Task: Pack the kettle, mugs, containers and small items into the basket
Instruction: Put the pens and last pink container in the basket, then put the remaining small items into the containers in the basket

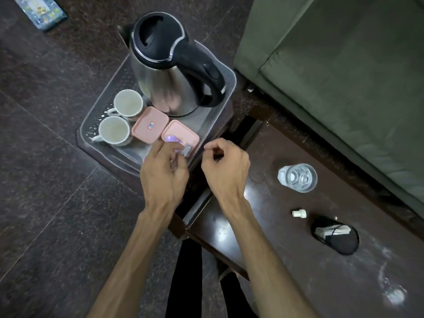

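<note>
Basket holds kettle; left hand pinching purple item at near rim; right hand curled empty beside.

The kettle was shiny steel with a black lid and handle; two mugs were white, two containers pale pink, one with a red-and-blue sticker; the basket was clear with a dotted pattern; the sofa was olive green

Basket crowded: kettle, 2 mugs, 2 containers; near edge free.
</note>
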Available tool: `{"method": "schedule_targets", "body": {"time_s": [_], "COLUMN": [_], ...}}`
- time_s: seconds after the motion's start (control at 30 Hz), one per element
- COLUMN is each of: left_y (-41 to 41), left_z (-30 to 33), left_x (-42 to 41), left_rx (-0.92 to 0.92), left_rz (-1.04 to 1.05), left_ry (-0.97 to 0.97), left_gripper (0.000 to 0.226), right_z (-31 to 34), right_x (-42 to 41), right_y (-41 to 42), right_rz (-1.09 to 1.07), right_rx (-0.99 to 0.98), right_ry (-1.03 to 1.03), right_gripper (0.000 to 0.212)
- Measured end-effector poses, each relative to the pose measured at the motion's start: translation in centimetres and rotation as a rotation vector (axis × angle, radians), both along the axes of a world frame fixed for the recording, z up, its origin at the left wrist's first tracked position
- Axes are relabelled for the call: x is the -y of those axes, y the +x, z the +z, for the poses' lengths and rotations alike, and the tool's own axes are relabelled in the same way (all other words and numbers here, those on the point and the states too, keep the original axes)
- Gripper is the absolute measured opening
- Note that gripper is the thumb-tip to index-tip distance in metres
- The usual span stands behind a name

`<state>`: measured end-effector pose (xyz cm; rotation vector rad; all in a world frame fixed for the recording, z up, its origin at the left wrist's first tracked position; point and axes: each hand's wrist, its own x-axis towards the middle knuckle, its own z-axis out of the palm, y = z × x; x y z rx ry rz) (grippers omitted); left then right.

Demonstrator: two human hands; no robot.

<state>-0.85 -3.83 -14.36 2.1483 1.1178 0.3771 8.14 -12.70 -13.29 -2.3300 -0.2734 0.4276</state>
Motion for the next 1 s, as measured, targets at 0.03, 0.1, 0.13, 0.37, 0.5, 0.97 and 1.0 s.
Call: {"method": "schedule_targets", "body": {"time_s": [0.03, 0.1, 0.13, 0.37, 0.5, 0.97, 1.0], "left_y": [0.5, 1.5, 2.0, 4.6, 5.3, 5.5, 5.5], "left_z": [-0.1, -0.4, -0.7, -4.0, -5.8, -6.7, -6.4], "left_x": [1.2, 3.7, 5.0, 15.5, 19.9, 22.4, 21.9], "left_rx": [0.026, 0.065, 0.069, -0.151, -0.333, -0.374, -0.353], "left_rz": [-0.034, -0.112, -0.157, -0.508, -0.658, -0.601, -0.573], "left_ry": [0.001, -0.015, -0.025, -0.152, -0.219, -0.285, -0.294], "left_gripper": [0.018, 0.017, 0.017, 0.016, 0.023, 0.026, 0.026], "right_z": [-0.3, -0.9, -1.3, -4.5, -7.2, -10.1, -9.6], "right_x": [1.4, 4.2, 5.7, 17.5, 23.4, 25.6, 24.7], "right_y": [0.1, 0.2, 0.2, 0.3, 0.9, 1.7, 1.4], "right_rz": [-0.033, -0.102, -0.138, -0.427, -0.498, -0.390, -0.387], "right_rx": [-0.007, -0.034, -0.046, -0.141, -0.246, -0.326, -0.321], "right_ry": [-0.006, -0.018, -0.032, -0.338, -0.555, -0.378, -0.317], "right_gripper": [0.014, 0.013, 0.012, 0.020, 0.045, 0.016, 0.014]}}
